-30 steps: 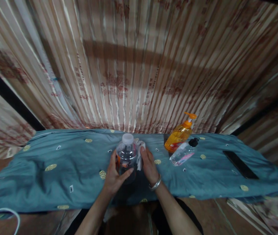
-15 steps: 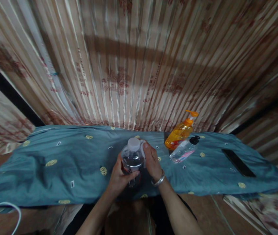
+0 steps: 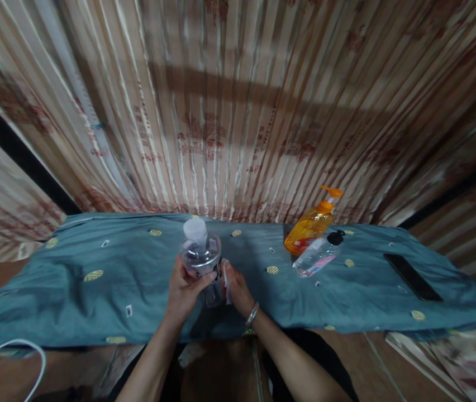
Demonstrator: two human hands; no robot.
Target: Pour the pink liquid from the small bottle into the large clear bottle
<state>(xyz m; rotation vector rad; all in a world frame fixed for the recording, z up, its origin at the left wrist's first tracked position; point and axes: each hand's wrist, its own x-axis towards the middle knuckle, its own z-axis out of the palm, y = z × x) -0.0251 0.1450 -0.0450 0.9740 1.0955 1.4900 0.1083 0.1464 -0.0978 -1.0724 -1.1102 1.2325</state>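
Observation:
A clear plastic bottle [image 3: 203, 258] with a white cap is held tilted to the left above the cloth, near its front edge. My left hand [image 3: 183, 290] is wrapped round its left side, with the thumb across the front. On the bottle's right side, my right hand [image 3: 238, 290] presses a white wipe [image 3: 226, 282], its fingers closed on it. A silver bracelet [image 3: 252, 314] circles my right wrist. The wipe is mostly hidden by the fingers, so I cannot tell whether it is tissue or fabric.
An orange pump bottle [image 3: 308, 229] stands at the right, beside a clear bottle with a black top [image 3: 317, 254]. Farther right lies a black phone [image 3: 412, 276]. The blue-green cloth [image 3: 137, 301] covers the surface. A patterned curtain [image 3: 221, 111] hangs behind, and a white cable [image 3: 32, 352] curves at lower left.
Both hands have moved left with the bottle, which has gone from nearly upright to tilted left. My right hand and the wipe have slid lower along its side.

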